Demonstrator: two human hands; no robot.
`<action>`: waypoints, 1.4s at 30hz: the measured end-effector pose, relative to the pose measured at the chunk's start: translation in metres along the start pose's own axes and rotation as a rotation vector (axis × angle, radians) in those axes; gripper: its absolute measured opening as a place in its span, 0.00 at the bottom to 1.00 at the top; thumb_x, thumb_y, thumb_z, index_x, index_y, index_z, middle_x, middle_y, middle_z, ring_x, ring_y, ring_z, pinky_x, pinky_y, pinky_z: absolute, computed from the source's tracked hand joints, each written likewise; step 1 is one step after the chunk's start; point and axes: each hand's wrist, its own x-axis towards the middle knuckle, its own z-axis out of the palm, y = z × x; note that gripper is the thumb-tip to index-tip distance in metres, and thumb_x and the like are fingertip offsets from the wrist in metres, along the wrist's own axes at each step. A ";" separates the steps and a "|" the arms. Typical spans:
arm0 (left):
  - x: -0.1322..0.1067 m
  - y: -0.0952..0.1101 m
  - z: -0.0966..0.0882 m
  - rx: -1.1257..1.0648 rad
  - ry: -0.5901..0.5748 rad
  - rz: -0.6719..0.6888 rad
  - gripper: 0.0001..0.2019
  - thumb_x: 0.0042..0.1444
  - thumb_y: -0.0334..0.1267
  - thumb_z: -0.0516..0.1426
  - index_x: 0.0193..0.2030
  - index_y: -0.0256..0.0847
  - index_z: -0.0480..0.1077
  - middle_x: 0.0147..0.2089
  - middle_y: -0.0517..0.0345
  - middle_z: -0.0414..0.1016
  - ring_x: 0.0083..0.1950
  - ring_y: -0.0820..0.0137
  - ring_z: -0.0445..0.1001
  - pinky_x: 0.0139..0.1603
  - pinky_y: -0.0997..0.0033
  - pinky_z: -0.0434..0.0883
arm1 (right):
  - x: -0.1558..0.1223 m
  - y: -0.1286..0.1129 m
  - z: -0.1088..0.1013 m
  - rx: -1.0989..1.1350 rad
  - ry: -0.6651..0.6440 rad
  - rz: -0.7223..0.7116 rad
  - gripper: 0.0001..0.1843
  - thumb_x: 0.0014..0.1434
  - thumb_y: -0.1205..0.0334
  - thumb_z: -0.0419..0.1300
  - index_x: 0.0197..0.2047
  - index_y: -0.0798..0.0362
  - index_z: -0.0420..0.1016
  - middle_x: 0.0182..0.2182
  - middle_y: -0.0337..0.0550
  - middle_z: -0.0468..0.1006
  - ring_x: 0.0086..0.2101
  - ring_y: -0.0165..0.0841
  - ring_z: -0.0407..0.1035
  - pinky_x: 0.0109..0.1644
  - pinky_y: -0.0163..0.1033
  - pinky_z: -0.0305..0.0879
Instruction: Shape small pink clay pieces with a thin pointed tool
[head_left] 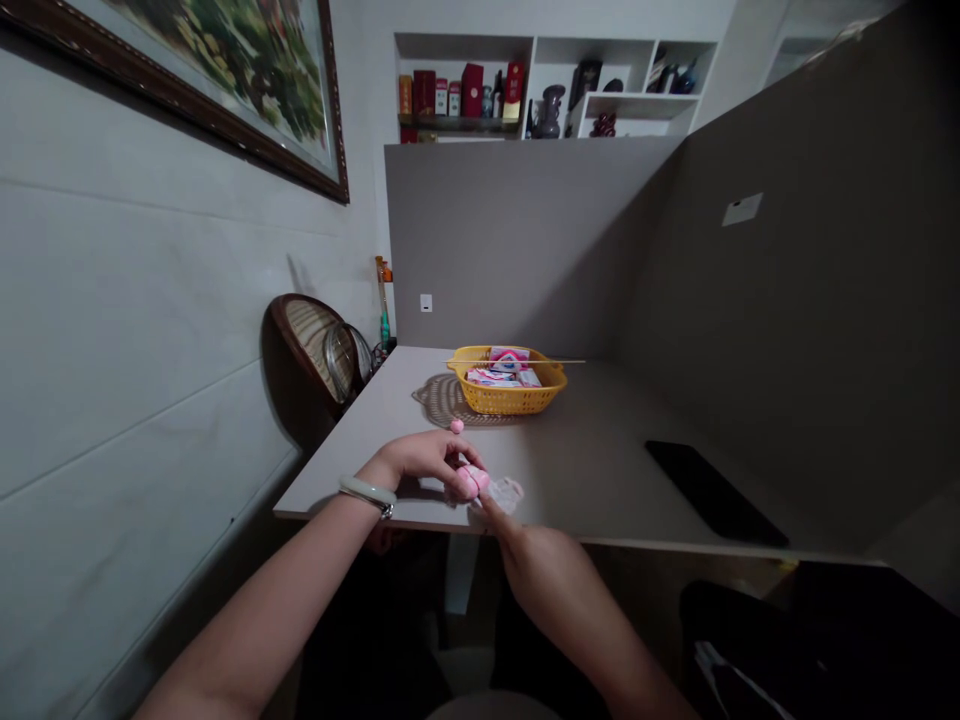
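Note:
My left hand (pixel 424 462), with a pale bangle on its wrist, is closed in a pinch on a small pink sweet (pixel 472 481) just above the near edge of the grey table (pixel 600 450). My right hand (pixel 540 570) comes up from below, its fingers pinched on a crinkled clear wrapper (pixel 507 493) right beside the sweet. A second small pink sweet (pixel 456 426) lies on the table just beyond my left hand.
A yellow basket (pixel 510 398) with pink packets stands farther back, a thin wooden stick (pixel 517 361) across its rim. A black phone (pixel 712 490) lies on the table to the right. Grey partitions close the back and right. A round wooden chair (pixel 311 365) stands left.

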 end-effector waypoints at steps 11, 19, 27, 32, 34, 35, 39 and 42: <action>-0.003 -0.002 -0.003 0.016 0.022 0.009 0.28 0.41 0.42 0.73 0.51 0.38 0.77 0.32 0.59 0.78 0.32 0.69 0.76 0.37 0.70 0.72 | -0.028 0.018 -0.006 -0.163 -0.160 0.074 0.36 0.63 0.76 0.47 0.73 0.47 0.55 0.39 0.50 0.85 0.38 0.38 0.80 0.38 0.34 0.70; -0.001 -0.005 -0.004 0.026 0.005 0.006 0.29 0.40 0.44 0.72 0.51 0.40 0.77 0.36 0.57 0.80 0.33 0.69 0.78 0.37 0.69 0.73 | 0.006 0.004 0.004 -0.185 -0.190 0.078 0.36 0.64 0.75 0.47 0.73 0.50 0.54 0.39 0.53 0.85 0.37 0.41 0.81 0.37 0.36 0.70; -0.001 -0.004 -0.004 0.039 -0.003 0.004 0.28 0.41 0.43 0.72 0.50 0.40 0.78 0.31 0.60 0.79 0.31 0.70 0.76 0.37 0.71 0.71 | -0.025 0.009 -0.013 -0.173 -0.198 0.106 0.35 0.64 0.75 0.45 0.73 0.47 0.56 0.42 0.52 0.84 0.38 0.38 0.80 0.36 0.32 0.68; 0.000 -0.005 -0.008 0.076 0.021 0.009 0.26 0.40 0.43 0.72 0.49 0.42 0.79 0.36 0.60 0.80 0.36 0.69 0.77 0.39 0.73 0.71 | 0.011 0.002 0.004 -0.188 -0.153 0.081 0.35 0.63 0.74 0.48 0.72 0.49 0.57 0.38 0.53 0.85 0.34 0.39 0.81 0.34 0.33 0.68; 0.000 -0.004 -0.008 0.093 0.027 0.008 0.26 0.39 0.42 0.72 0.48 0.42 0.79 0.38 0.60 0.80 0.38 0.69 0.77 0.40 0.73 0.70 | 0.010 0.005 0.007 -0.173 -0.160 0.075 0.35 0.63 0.75 0.48 0.72 0.50 0.57 0.40 0.54 0.85 0.37 0.41 0.81 0.36 0.35 0.69; 0.000 -0.003 -0.008 0.096 0.023 0.004 0.26 0.39 0.43 0.72 0.49 0.42 0.79 0.37 0.59 0.80 0.38 0.68 0.77 0.40 0.72 0.71 | 0.005 0.007 0.006 -0.162 -0.164 0.071 0.35 0.63 0.75 0.47 0.72 0.50 0.57 0.43 0.55 0.84 0.39 0.40 0.80 0.38 0.35 0.70; 0.000 -0.001 -0.004 0.090 -0.003 -0.014 0.28 0.41 0.45 0.72 0.51 0.40 0.78 0.34 0.58 0.80 0.33 0.68 0.77 0.38 0.70 0.72 | -0.025 0.016 -0.007 -0.132 -0.176 0.087 0.36 0.64 0.74 0.45 0.73 0.46 0.54 0.48 0.53 0.83 0.42 0.37 0.79 0.41 0.33 0.69; 0.002 -0.001 -0.003 0.106 0.012 -0.007 0.28 0.40 0.45 0.72 0.50 0.40 0.79 0.35 0.58 0.79 0.34 0.68 0.76 0.38 0.70 0.71 | -0.026 0.014 -0.014 -0.166 -0.210 0.105 0.36 0.63 0.74 0.46 0.73 0.46 0.56 0.40 0.52 0.85 0.37 0.38 0.80 0.35 0.33 0.67</action>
